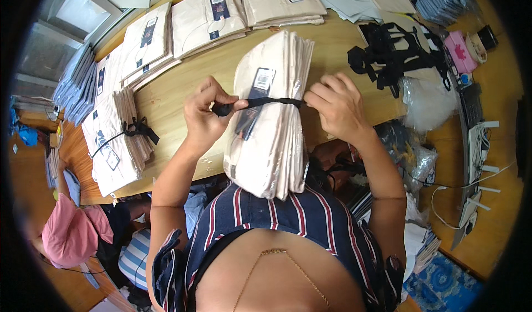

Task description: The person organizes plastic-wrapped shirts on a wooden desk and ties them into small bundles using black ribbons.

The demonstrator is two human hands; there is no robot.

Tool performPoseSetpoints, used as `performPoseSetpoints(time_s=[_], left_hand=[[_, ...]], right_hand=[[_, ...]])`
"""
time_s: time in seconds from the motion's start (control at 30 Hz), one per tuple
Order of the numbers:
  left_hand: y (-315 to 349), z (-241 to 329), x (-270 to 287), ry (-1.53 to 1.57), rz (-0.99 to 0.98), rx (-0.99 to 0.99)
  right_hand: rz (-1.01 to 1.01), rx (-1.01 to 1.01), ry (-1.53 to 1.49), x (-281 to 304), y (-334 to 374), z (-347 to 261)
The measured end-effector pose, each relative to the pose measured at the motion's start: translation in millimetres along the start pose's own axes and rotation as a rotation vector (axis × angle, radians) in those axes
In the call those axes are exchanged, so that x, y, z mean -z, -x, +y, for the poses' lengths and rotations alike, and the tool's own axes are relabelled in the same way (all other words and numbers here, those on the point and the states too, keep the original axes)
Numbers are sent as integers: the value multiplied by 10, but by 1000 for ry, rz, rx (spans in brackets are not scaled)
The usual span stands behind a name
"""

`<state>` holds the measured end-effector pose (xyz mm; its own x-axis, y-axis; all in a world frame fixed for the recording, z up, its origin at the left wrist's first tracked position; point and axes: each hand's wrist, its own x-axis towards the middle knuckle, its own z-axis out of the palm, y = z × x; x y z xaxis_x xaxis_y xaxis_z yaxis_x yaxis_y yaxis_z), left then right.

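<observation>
Upright in front of my chest stands a bundle of flat, cream-coloured packs [266,162] in clear plastic, with a dark tag on its front. Around its middle runs a black fabric strip [271,100]. My left hand [206,111], left of the bundle, is closed on the strip, and a rolled bit of it pokes out between the fingers. On the other side my right hand [339,106] pinches the strip at the bundle's right edge; its fingertips are partly hidden.
A similar bundle [116,151], tied with black strip, lies at the left. Stacks of cream packs [208,21] line the table's far edge. Loose black strips [399,54] lie at the far right, beside a clear plastic bag [424,101]. A person in pink [75,231] is at lower left.
</observation>
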<state>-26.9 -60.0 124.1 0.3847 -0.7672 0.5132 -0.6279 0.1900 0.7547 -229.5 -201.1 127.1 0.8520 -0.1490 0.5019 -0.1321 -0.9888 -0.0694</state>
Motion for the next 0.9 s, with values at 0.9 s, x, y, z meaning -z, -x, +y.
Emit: performPoseSetpoints(time_s=[0.9], left_hand=[[273,-381,1078,1817,132,622]], right_hand=[[-597,-421,-1175,193,-1069,-589]])
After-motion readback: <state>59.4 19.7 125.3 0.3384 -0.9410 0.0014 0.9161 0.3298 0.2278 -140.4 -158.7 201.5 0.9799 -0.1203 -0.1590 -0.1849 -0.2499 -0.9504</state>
